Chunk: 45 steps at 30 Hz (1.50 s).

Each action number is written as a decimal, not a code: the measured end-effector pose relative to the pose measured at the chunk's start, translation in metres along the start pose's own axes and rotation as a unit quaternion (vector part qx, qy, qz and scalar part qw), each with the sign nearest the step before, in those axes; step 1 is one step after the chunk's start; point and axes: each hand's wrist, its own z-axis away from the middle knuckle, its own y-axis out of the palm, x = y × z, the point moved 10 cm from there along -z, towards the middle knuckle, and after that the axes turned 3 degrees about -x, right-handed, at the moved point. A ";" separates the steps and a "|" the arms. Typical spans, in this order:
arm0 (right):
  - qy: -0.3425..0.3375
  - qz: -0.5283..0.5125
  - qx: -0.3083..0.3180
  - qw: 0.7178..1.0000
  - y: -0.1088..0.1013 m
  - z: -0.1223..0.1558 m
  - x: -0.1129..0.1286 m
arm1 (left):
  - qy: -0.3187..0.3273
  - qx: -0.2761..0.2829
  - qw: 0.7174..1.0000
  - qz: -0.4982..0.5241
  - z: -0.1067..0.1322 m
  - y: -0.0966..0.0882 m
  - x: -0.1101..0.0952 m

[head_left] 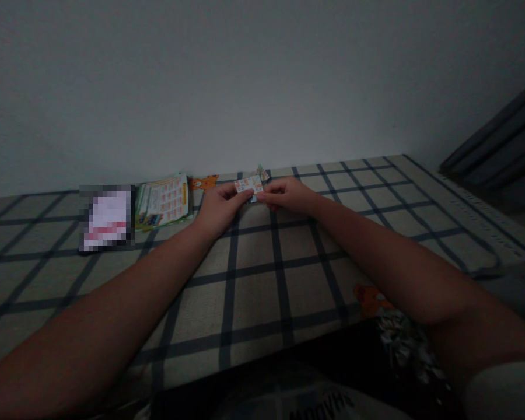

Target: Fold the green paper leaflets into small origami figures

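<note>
Near the far edge of the checked tablecloth [254, 274], both hands hold a small piece of printed paper [250, 183], white with orange print. My left hand [219, 207] is closed on its left side, the thumb lying along the lower edge. My right hand [289, 195] pinches its right side between thumb and fingers. Just behind the paper a small coloured paper bit [262, 171] sticks up; whether it is part of the same piece I cannot tell. The fingers behind the paper are partly hidden.
Left of my hands lies a stack of colourful printed sheets [168, 198]. Beside it is a pixelated flat object [107, 219] with a dark border. Many crumpled paper scraps [405, 341] sit near my body, under the right arm. A wall [245, 87] rises behind the table.
</note>
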 end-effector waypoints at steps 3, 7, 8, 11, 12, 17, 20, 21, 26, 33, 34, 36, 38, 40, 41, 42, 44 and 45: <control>-0.009 0.004 -0.015 1.000 -0.003 -0.001 0.000 | -0.010 -0.014 1.000 0.008 -0.001 -0.004 0.005; -0.016 0.009 -0.007 1.000 -0.002 -0.002 0.002 | -0.021 -0.019 1.000 0.007 -0.003 -0.005 0.011; -0.015 0.011 -0.006 1.000 -0.001 -0.002 0.002 | -0.021 -0.020 1.000 0.011 -0.003 -0.005 0.011; -0.012 0.014 -0.014 1.000 -0.003 -0.001 0.003 | -0.010 -0.021 0.999 0.041 -0.002 -0.004 0.006; -0.011 0.011 -0.015 1.000 -0.003 -0.001 0.003 | -0.005 -0.021 0.999 0.050 -0.002 -0.004 0.004; -0.014 0.006 -0.016 1.000 -0.004 -0.001 0.002 | 0.011 -0.018 0.998 0.052 -0.002 -0.004 0.000; -0.030 0.017 -0.024 0.999 -0.006 -0.002 0.004 | 0.003 -0.024 0.998 0.050 -0.005 -0.006 0.007; -0.033 0.017 -0.028 0.999 -0.007 -0.002 0.004 | 0.000 -0.025 0.998 0.061 -0.005 -0.006 0.009; -0.029 0.001 -0.050 0.998 -0.011 -0.004 0.000 | -0.005 -0.012 0.990 0.141 -0.005 -0.001 0.004; -0.015 0.005 -0.091 0.996 -0.020 -0.003 -0.002 | -0.002 0.002 0.993 0.120 -0.004 0.001 0.002; -0.017 0.008 -0.096 0.995 -0.021 -0.003 -0.002 | 0.001 0.005 0.992 0.122 -0.004 0.001 0.002; -0.022 0.015 -0.100 0.995 -0.023 -0.002 0.000 | 0.005 0.012 0.992 0.125 -0.005 0.002 0.003; -0.018 0.008 -0.097 0.995 -0.022 -0.003 -0.003 | 0.012 0.020 0.993 0.119 -0.006 0.003 0.003; -0.007 -0.015 -0.086 0.996 -0.019 -0.004 -0.007 | 0.020 0.026 0.993 0.110 -0.006 0.004 0.002; -0.002 -0.030 -0.081 0.996 -0.017 -0.004 -0.009 | 0.024 0.030 0.994 0.103 -0.005 0.004 0.002; 0.000 -0.042 -0.078 0.996 -0.016 -0.005 -0.010 | 0.029 0.034 0.995 0.094 -0.005 0.005 0.002; -0.004 -0.057 -0.081 0.995 -0.017 -0.005 -0.010 | 0.036 0.036 0.996 0.070 -0.005 0.006 0.004; -0.010 -0.058 -0.086 0.995 -0.018 -0.005 -0.009 | 0.038 0.034 0.997 0.058 -0.005 0.005 0.005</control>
